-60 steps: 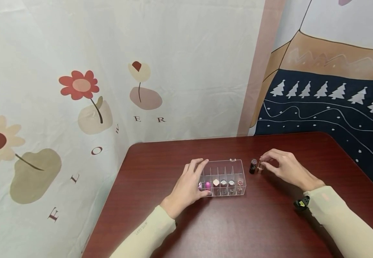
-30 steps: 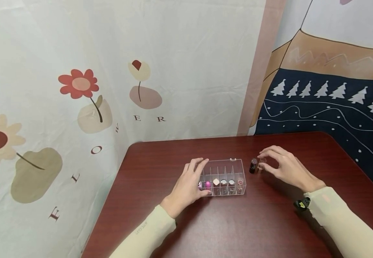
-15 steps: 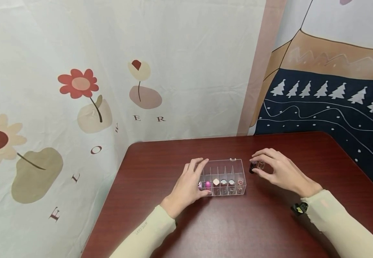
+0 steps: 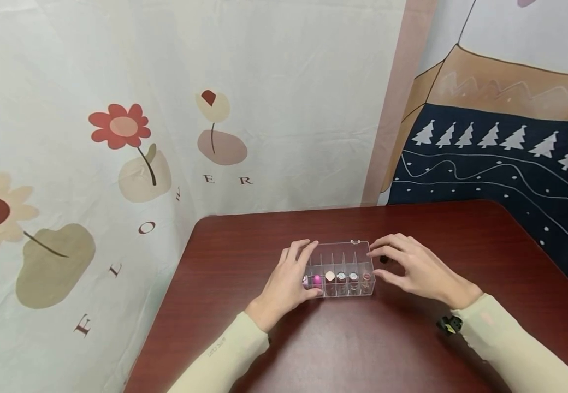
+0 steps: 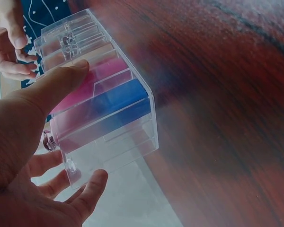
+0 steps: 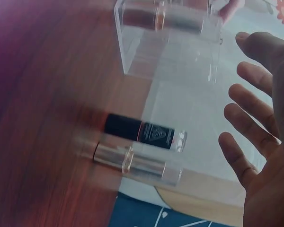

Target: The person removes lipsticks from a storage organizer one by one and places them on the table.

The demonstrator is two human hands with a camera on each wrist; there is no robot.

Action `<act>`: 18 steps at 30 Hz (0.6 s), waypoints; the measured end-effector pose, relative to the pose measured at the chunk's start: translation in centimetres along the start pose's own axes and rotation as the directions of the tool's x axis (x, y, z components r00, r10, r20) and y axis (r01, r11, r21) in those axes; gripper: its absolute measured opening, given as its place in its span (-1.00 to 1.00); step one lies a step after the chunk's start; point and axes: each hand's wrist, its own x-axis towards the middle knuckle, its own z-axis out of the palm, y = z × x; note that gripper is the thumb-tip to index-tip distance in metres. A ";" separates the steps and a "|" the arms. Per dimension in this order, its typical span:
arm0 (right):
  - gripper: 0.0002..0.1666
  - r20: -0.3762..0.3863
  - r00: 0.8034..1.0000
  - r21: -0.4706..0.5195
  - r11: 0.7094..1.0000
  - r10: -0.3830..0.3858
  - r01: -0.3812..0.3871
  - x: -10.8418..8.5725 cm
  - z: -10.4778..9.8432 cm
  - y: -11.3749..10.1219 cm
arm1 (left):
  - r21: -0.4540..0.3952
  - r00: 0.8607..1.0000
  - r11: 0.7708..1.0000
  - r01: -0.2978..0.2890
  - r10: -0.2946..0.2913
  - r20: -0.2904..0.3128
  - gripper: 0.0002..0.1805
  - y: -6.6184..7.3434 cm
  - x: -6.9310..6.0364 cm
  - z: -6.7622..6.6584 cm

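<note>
A clear plastic organizer box [image 4: 339, 266] with compartments stands on the table, several lipsticks upright in its front row, one with a pink top [image 4: 317, 280]. My left hand [image 4: 284, 281] holds its left end, thumb on the near side and fingers round the far side. At the right end hovers my right hand [image 4: 414, 270], fingers spread and holding nothing. In the right wrist view, a gap separates those fingers from the box [image 6: 132, 61]. A black lipstick tube [image 6: 146, 132] and a metallic gold one [image 6: 132, 163] stand side by side, mostly hidden behind the right hand in the head view.
The dark red wooden table [image 4: 333, 338] has its far edge against a pale flower-printed cloth [image 4: 289, 109]. To the right hangs a dark blue cloth [image 4: 500, 169] with white trees.
My right hand has moved left from beside the two loose lipstick tubes to the organizer box's right end. The left hand stays at its left end, and the box has not visibly shifted.
</note>
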 end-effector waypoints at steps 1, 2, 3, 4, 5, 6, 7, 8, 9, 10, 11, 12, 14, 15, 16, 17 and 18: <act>-0.43 0.011 1.000 -0.005 1.000 -0.009 0.009 0.1 0.1 -0.2 | -0.001 1.000 1.000 0.004 -0.004 0.003 0.36 0.0 0.0 0.0; -0.44 0.022 1.000 -0.012 1.000 -0.021 0.021 0.2 0.2 -0.3 | -0.001 1.000 1.000 0.007 -0.007 0.004 0.36 0.0 0.0 0.0; -0.44 0.035 0.999 -0.020 0.999 -0.029 0.029 0.2 0.3 -0.5 | -0.001 1.000 1.000 0.008 -0.008 0.003 0.35 0.0 0.0 0.1; -0.44 0.047 0.998 -0.027 0.999 -0.036 0.037 0.2 0.4 -0.7 | -0.002 1.000 1.000 0.007 -0.007 -0.001 0.35 0.0 0.0 0.1; -0.45 0.057 0.997 -0.035 0.998 -0.043 0.045 0.2 0.5 -0.8 | -0.006 1.000 1.000 0.011 -0.011 0.003 0.35 0.0 0.0 0.1; -0.46 0.068 0.997 -0.042 0.998 -0.048 0.051 0.2 0.6 -0.9 | -0.006 1.000 1.000 0.010 -0.010 0.003 0.35 -0.1 0.0 0.1; -0.46 0.079 0.996 -0.050 0.997 -0.051 0.055 0.2 0.7 -1.1 | -0.006 1.000 1.000 0.010 -0.010 0.003 0.34 -0.1 0.0 0.1; -0.47 0.088 0.995 -0.057 0.997 -0.051 0.056 0.2 0.7 -1.2 | -0.007 1.000 1.000 0.011 -0.011 0.002 0.34 -0.1 -0.1 0.2; -0.47 0.095 0.994 -0.064 0.996 -0.051 0.057 0.2 0.8 -1.3 | -0.007 1.000 1.000 0.013 -0.013 0.003 0.34 -0.1 -0.1 0.2; -0.47 0.097 0.994 -0.069 0.996 -0.053 0.060 0.2 0.8 -1.4 | -0.007 1.000 1.000 0.016 -0.016 0.006 0.34 0.0 -0.1 0.2; -0.47 0.099 0.993 -0.076 0.995 -0.057 0.065 0.2 0.9 -1.4 | -0.009 1.000 1.000 0.020 -0.020 0.011 0.34 0.0 0.0 0.2; -0.46 0.100 0.993 -0.084 0.994 -0.062 0.070 0.3 0.9 -1.5 | -0.008 1.000 1.000 0.018 -0.018 0.009 0.34 0.0 0.0 0.3; -0.45 0.101 0.992 -0.097 0.992 -0.072 0.082 0.3 1.0 -1.6 | -0.009 1.000 1.000 0.021 -0.021 0.011 0.34 0.0 0.0 0.3; -0.44 0.100 0.992 -0.101 0.991 -0.078 0.088 0.3 1.1 -1.7 | -0.008 1.000 1.000 0.021 -0.021 0.011 0.35 0.0 0.0 0.3; -0.44 0.100 0.991 -0.105 0.990 -0.085 0.096 0.3 1.1 -1.7 | -0.009 1.000 1.000 0.020 -0.020 0.009 0.35 0.0 0.0 0.4; -0.44 0.102 0.991 -0.110 0.989 -0.089 0.100 0.3 1.1 -1.8 | -0.009 1.000 1.000 0.018 -0.018 0.007 0.35 0.0 0.0 0.4; -0.44 0.104 0.990 -0.115 0.988 -0.090 0.102 0.3 1.1 -1.9 | -0.004 1.000 1.000 0.014 -0.014 0.001 0.35 0.0 0.0 0.4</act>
